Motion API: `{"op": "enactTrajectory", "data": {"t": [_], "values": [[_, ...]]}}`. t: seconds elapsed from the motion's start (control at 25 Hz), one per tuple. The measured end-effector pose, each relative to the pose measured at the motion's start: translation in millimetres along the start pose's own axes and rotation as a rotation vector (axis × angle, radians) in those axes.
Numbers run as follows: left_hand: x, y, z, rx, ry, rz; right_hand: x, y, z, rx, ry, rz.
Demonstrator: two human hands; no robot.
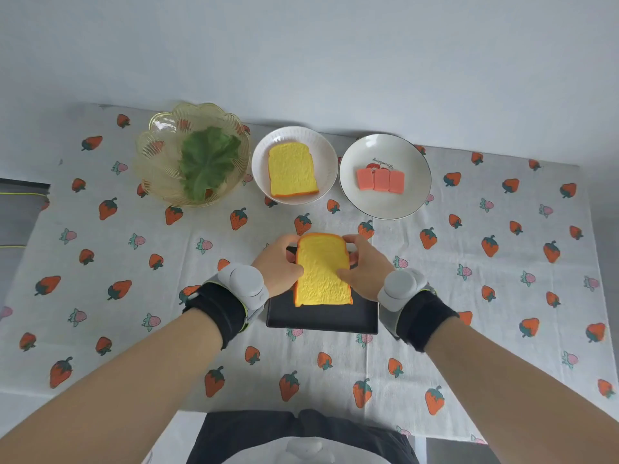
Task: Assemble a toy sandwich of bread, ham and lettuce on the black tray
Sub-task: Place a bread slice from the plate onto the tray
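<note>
A yellow toy bread slice point(321, 272) with an orange crust is held over the black tray point(321, 318) at the table's middle. My left hand point(276, 266) grips its left edge and my right hand point(363, 267) grips its right edge. I cannot tell whether the slice touches the tray. A second bread slice point(292, 169) lies on a white plate point(323, 145). Three pink ham slices point(380, 179) lie side by side on another white plate point(412, 192). A green lettuce leaf point(207, 160) sits in a clear glass bowl point(157, 152).
A strawberry-print cloth point(485, 296) covers the table. The bowl and both plates stand in a row along the far edge, by a pale wall. Both wrists wear black bands with grey sensor pucks. A dark object lies past the table's left edge.
</note>
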State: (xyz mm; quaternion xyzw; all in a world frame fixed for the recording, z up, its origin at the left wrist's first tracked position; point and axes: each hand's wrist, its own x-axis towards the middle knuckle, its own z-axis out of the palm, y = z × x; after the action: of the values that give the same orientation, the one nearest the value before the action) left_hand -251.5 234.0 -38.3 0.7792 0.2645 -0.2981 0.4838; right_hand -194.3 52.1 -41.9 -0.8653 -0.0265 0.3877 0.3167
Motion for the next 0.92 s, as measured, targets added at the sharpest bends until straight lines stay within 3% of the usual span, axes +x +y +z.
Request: {"op": "enactTrajectory", "data": {"t": [0.28, 0.56, 0.92], "values": [[-4, -16, 32, 0.12, 0.009, -0.005, -6, 22, 24, -0.068, 0.05, 0.066], [-6, -21, 41, 0.238, -0.054, 0.038, -3, 28, 26, -0.153, -0.037, 0.111], [-9, -12, 20, 0.26, -0.013, 0.05, -11, 8, 11, -0.123, 0.026, 0.024]]}}
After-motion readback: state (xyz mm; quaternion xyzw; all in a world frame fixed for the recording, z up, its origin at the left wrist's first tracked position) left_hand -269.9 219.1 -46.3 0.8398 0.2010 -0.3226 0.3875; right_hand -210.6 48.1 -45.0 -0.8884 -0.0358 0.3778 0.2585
